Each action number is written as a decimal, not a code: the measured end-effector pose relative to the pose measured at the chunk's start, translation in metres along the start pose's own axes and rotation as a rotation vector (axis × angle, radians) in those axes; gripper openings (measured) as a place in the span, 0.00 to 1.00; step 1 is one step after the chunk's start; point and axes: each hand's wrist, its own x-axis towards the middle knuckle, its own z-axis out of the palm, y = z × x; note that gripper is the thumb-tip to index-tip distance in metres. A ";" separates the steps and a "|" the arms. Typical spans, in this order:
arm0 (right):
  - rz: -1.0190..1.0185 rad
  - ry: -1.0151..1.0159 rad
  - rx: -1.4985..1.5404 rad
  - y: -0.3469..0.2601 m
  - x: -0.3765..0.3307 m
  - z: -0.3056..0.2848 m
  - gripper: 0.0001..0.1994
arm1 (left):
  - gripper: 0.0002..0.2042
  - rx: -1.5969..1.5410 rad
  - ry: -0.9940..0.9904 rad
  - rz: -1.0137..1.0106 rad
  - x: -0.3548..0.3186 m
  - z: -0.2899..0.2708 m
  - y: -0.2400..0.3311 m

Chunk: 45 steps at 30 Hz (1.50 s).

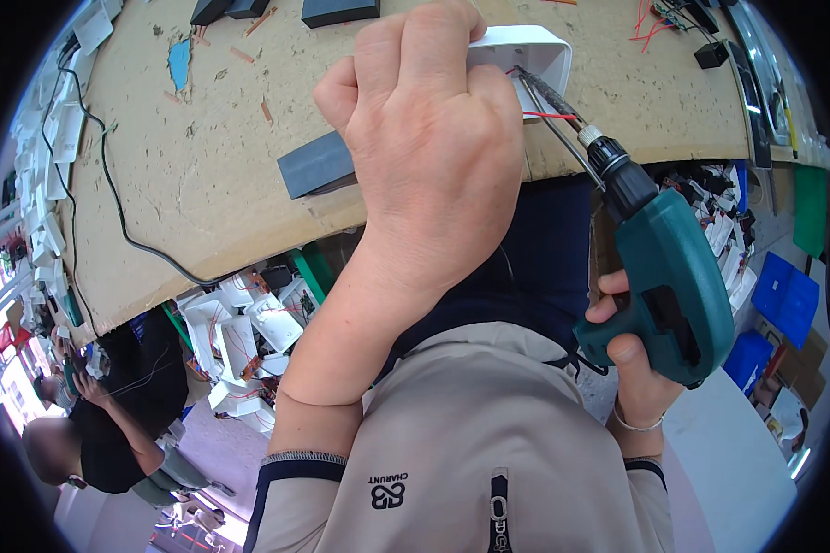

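Note:
My left hand (433, 138) is curled over a white plastic case (549, 57) near the far edge of view, gripping its left side; the fingertips are hidden behind the knuckles. In my right hand (638, 369) is a teal soldering gun (696, 267), held by its handle. Its dark tip (546, 90), with a thin metal feed tube (567, 138) alongside, points up and left into the case. A red wire (549, 115) crosses near the tip. Just left of my left hand lies a dark grey block (315, 166) at the table's near edge.
The worn tan table (221, 129) carries scraps, black blocks (339, 11) and a black cable (124, 221). Wires and a small black cube (710, 55) lie far right. Bins of white cases (235, 346) sit below the near edge. Another person (129, 405) works at lower left.

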 end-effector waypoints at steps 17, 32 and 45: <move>-0.021 -0.028 0.051 0.004 0.002 -0.002 0.40 | 0.06 -0.039 0.008 -0.005 -0.001 0.003 0.000; -0.015 -0.019 0.023 0.001 0.002 0.001 0.40 | 0.07 -0.075 0.016 -0.012 -0.002 0.005 -0.002; -0.044 -0.031 0.001 0.003 0.000 -0.002 0.40 | 0.07 -0.107 0.025 -0.016 -0.001 0.008 -0.002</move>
